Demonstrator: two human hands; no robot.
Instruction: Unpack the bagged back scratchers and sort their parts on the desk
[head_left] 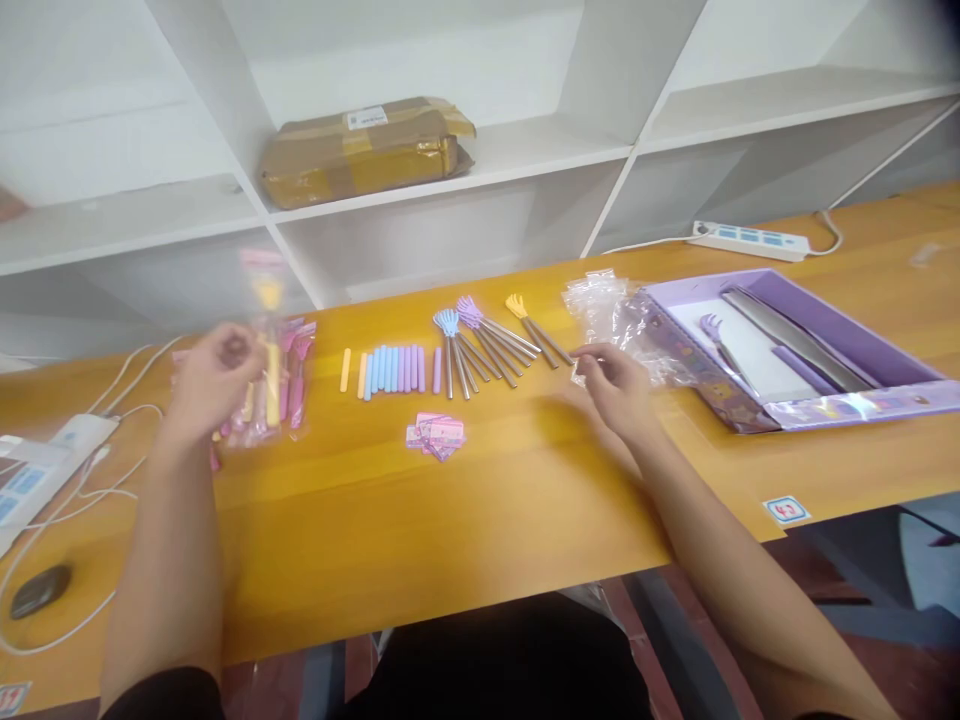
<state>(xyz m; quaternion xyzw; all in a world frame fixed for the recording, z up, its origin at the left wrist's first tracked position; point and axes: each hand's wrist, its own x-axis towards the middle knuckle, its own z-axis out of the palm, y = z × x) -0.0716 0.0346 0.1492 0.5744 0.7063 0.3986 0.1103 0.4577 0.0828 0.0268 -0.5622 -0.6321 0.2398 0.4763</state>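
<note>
My left hand point(217, 375), blurred by motion, pinches a clear bag with a yellow back scratcher point(268, 293) in it. Just behind and below lie several bagged pink back scratchers point(300, 365). My right hand point(615, 390) has its fingers drawn together beside a pile of clear plastic bags point(600, 300); whether a bag is between the fingertips I cannot make out. Near those fingertips end the metal rods of the yellow-headed scratchers point(517, 305). Blue-headed point(447, 322) and purple-headed scratchers point(471, 312) fan out to the left. Several coloured handle tubes point(394, 369) stand in a row, and pink cards point(436, 434) lie in front.
At the right is a purple box point(847, 412) holding a purple scratcher and long metallic pieces. Power strips point(750, 240) sit at both ends of the table, with cables and a black mouse point(40, 591) at left. A taped parcel point(360, 155) rests on the shelf behind.
</note>
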